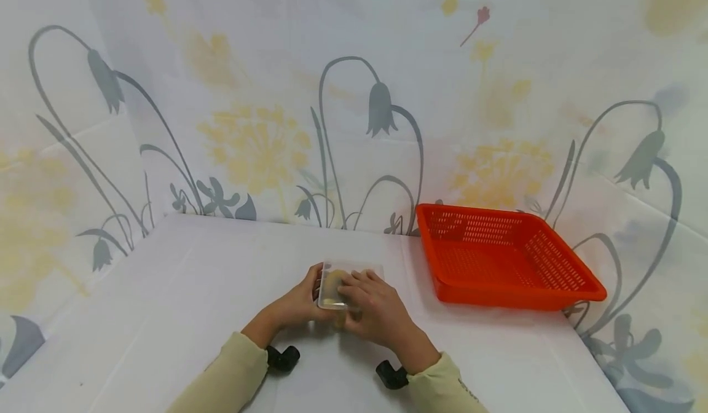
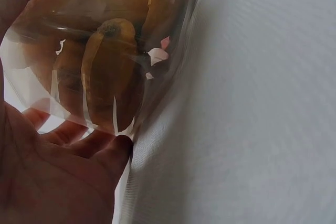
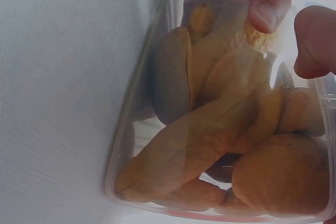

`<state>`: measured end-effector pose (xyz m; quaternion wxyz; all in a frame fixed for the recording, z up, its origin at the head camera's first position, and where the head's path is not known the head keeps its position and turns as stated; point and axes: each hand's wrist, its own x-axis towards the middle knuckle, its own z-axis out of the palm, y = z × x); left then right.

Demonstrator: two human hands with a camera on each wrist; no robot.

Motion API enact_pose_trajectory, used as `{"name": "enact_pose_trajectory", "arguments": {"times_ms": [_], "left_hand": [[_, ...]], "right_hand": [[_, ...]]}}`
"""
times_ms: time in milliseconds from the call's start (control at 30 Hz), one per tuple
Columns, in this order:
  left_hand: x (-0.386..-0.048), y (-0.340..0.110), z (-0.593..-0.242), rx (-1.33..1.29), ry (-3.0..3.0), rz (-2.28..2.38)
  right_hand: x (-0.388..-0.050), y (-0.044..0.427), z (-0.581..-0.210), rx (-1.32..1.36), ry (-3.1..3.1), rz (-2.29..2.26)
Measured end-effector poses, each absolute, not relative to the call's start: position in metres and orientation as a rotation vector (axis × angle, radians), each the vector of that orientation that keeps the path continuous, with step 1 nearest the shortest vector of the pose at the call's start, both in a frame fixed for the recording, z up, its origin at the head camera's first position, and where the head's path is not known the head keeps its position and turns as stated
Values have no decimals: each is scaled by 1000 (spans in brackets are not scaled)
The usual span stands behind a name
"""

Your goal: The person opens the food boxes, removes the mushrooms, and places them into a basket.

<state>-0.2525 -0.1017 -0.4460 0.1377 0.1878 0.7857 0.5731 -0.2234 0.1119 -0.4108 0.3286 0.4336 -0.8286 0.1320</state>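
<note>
Grasping a clear container point(image 1: 334, 291) over a white table point(image 1: 166, 296) in the head view, left hand point(image 1: 298, 302) curled round its left side, right hand point(image 1: 381, 308) gripping its right, red basket point(image 1: 509, 295) farther right, left wrist showing brownish pieces point(image 2: 112, 77) inside, right wrist showing them long and rounded.

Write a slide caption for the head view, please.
Two hands hold a clear container at a white table, with a red basket to the right.

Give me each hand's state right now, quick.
Left hand: closed, gripping the side of a clear plastic container.
Right hand: closed on the same container, fingers bent over its top.
</note>
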Motion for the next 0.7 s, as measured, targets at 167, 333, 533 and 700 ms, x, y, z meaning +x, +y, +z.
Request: {"name": "enact_pose_trajectory", "arguments": {"times_ms": [167,333,533,700], "left_hand": [[-251,-103,-448,557,2267,1676],[-251,-101,-447,594,2266,1685],[-250,-102,-450,585,2324,1662],[-245,-104,-450,577,2343,1617]], "right_hand": [[-223,111,-414,1147,-2100,283],[-224,113,-415,1175,-2026,284],[-228,112,-410,1215,-1944,324],[-225,116,-393,1235,-2088,462]]}}
